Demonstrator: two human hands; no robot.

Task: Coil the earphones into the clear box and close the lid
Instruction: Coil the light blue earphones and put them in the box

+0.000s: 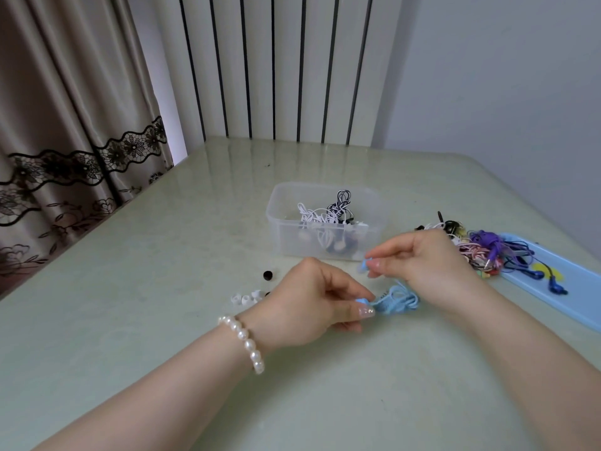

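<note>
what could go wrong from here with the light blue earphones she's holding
The light blue earphones are pinched at each end by the left hand and right hand; the bunched cord between could knot if pulled apart. The clear box already holds loose white and black cords that might snag a new coil. The small ear tips by the left wrist could get swept off the table.
</note>
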